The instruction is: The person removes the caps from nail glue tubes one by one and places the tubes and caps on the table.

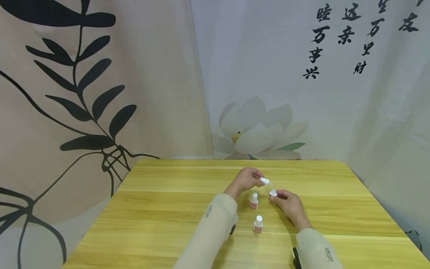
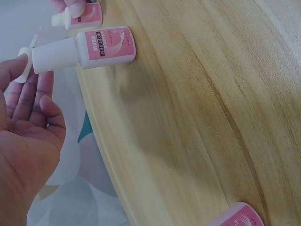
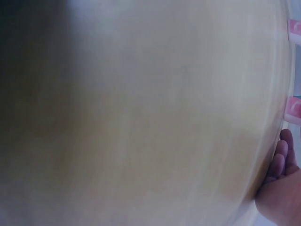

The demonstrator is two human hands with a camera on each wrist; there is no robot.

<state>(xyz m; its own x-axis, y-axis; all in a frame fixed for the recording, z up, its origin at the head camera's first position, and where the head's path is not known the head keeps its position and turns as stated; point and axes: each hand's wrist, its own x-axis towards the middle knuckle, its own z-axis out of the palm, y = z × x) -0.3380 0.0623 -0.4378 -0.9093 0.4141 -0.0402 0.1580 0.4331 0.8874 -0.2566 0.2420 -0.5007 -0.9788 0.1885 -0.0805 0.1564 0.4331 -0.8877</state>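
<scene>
My left hand (image 1: 247, 180) pinches a white cap (image 1: 264, 181) between thumb and fingers. A thin pale brush (image 2: 36, 36) sticks out of that cap in the left wrist view. Low at the table, my right hand (image 1: 290, 204) grips the uncapped nail glue bottle (image 2: 85, 16), a small white one with a pink label. The brush tip is just above its neck in the head view. Nearest to my left hand stands a capped nail glue bottle (image 2: 109, 47), its label reading "NAIL GLUE". My right hand's fingertips are mostly hidden in the right wrist view.
Another capped nail glue bottle (image 1: 258, 224) stands upright closer to me, between my forearms. The wooden table (image 1: 151, 224) ends at a back edge, with a printed curtain (image 1: 161, 93) hanging behind it.
</scene>
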